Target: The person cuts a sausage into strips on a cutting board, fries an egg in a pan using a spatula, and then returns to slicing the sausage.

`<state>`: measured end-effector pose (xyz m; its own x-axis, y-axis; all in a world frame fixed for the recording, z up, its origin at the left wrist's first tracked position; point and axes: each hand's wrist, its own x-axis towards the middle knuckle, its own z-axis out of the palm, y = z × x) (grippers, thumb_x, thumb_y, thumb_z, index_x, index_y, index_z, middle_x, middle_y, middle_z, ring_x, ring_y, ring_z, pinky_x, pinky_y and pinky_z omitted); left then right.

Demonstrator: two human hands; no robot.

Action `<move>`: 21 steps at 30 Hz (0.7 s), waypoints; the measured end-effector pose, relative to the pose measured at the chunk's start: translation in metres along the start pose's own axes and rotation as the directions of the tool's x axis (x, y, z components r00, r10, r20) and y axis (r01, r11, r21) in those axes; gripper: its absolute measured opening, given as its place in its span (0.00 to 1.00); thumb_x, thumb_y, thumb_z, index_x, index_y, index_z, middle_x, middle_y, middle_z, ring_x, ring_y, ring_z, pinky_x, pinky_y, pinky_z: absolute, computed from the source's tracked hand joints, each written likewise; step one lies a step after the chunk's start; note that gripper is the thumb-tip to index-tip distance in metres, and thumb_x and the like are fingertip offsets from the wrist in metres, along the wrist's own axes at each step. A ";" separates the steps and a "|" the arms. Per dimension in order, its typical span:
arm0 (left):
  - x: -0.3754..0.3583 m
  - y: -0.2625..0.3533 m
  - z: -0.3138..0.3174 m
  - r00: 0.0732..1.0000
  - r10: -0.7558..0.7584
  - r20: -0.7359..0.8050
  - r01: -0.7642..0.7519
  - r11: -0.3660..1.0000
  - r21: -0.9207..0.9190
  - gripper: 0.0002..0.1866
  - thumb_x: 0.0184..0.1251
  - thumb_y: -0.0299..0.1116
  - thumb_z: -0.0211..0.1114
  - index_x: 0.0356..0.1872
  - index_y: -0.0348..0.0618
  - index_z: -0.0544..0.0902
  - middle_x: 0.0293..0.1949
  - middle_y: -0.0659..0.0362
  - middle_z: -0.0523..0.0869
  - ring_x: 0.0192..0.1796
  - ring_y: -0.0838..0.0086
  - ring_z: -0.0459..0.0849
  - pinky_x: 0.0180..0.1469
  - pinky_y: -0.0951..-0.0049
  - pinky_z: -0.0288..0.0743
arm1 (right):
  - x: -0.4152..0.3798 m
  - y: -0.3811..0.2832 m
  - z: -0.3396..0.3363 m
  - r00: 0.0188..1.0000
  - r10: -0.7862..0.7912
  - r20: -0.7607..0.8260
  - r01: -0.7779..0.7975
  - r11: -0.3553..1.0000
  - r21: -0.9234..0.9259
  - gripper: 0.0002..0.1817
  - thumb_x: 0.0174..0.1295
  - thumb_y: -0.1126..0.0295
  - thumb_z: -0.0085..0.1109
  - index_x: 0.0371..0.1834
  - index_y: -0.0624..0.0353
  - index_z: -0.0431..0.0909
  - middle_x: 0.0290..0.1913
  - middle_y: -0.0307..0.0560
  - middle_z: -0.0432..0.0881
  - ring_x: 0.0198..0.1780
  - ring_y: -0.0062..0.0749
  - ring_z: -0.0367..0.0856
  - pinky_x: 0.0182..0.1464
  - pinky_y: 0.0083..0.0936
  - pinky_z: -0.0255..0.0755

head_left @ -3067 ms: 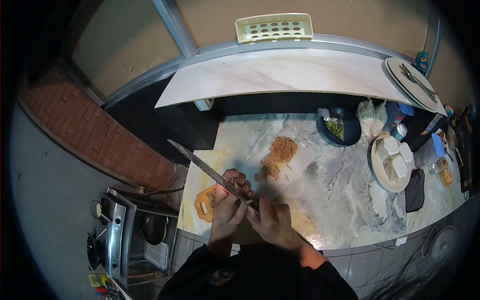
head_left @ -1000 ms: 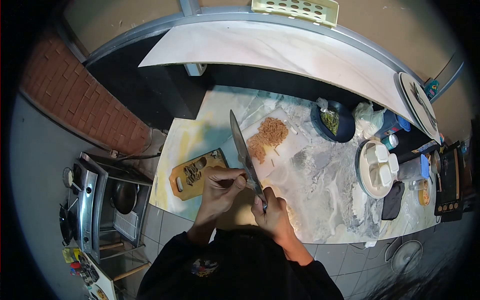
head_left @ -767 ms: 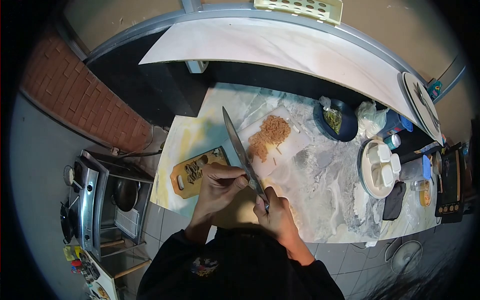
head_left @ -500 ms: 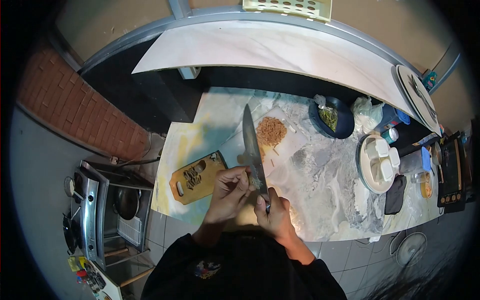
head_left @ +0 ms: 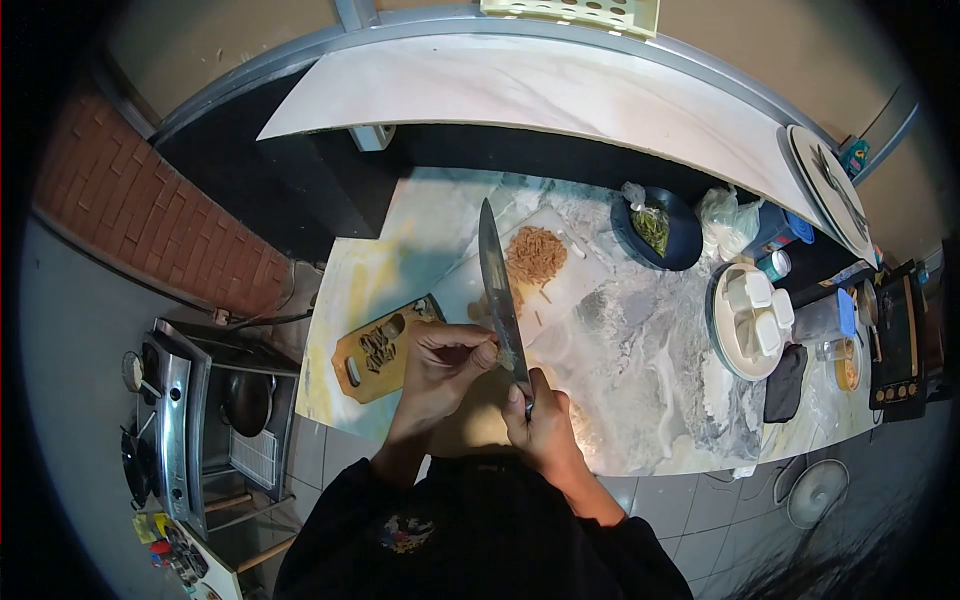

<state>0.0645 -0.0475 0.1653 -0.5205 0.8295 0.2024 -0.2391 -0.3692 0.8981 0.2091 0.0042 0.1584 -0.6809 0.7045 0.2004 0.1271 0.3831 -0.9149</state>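
A long knife (head_left: 497, 285) points away from me, its handle in my right hand (head_left: 545, 425), whose fingers are wrapped round it. My left hand (head_left: 440, 365) pinches a small pale piece (head_left: 500, 352) against the side of the blade near the handle; what the piece is I cannot make out. Beyond the knife, a heap of light brown strips (head_left: 535, 255) lies on a white cutting board (head_left: 580, 270). To the left, a wooden board (head_left: 390, 385) bears dark sliced pieces (head_left: 378, 350).
At the right of the marbled counter (head_left: 640, 400) are a dark blue bowl (head_left: 683, 240) with a bag of greens, a plate (head_left: 722, 335) of white containers and a dark cloth (head_left: 787, 385). A stove (head_left: 175, 395) is at the lower left.
My left hand's fingers have closed in more on the small piece at the blade, so less of it shows. The whole view has shifted slightly.
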 end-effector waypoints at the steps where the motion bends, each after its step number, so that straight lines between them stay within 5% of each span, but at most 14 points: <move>1: 0.002 0.003 -0.001 0.999 -0.007 0.034 0.006 0.999 0.043 0.05 0.61 0.24 0.68 0.36 0.33 0.86 0.34 0.54 0.88 0.36 0.80 0.83 0.42 0.81 0.76 | 0.000 -0.001 -0.001 1.000 0.011 0.005 -0.011 1.000 0.012 0.08 0.66 0.73 0.49 0.33 0.69 0.66 0.17 0.57 0.71 0.16 0.49 0.73 0.20 0.33 0.63; 8: 0.003 -0.015 0.003 0.995 -0.012 0.104 0.012 1.000 0.000 0.07 0.62 0.24 0.67 0.39 0.32 0.84 0.36 0.55 0.87 0.37 0.80 0.83 0.42 0.80 0.77 | 0.002 -0.002 -0.006 0.996 -0.044 -0.081 0.045 0.999 0.008 0.07 0.65 0.75 0.50 0.33 0.70 0.67 0.15 0.54 0.69 0.13 0.43 0.71 0.19 0.31 0.62; 13: -0.001 -0.023 0.024 0.997 -0.075 0.015 0.076 0.942 -0.327 0.08 0.63 0.22 0.64 0.43 0.33 0.82 0.40 0.55 0.86 0.39 0.79 0.83 0.44 0.79 0.77 | 0.002 -0.001 -0.008 0.994 -0.047 -0.099 0.049 0.999 0.016 0.08 0.64 0.76 0.51 0.32 0.71 0.67 0.15 0.54 0.69 0.13 0.41 0.70 0.18 0.31 0.61; 21: -0.007 -0.023 0.006 0.999 0.034 -0.038 -0.037 0.995 -0.093 0.06 0.61 0.19 0.66 0.38 0.32 0.83 0.38 0.52 0.87 0.37 0.77 0.84 0.42 0.78 0.78 | -0.004 0.001 -0.003 0.999 0.024 -0.032 -0.024 1.000 0.016 0.08 0.65 0.75 0.51 0.34 0.71 0.66 0.17 0.59 0.71 0.17 0.52 0.72 0.21 0.35 0.63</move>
<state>0.0784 -0.0421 0.1451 -0.5587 0.8003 0.2176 -0.2949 -0.4370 0.8497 0.2140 0.0038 0.1580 -0.6541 0.7323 0.1894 0.1317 0.3568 -0.9248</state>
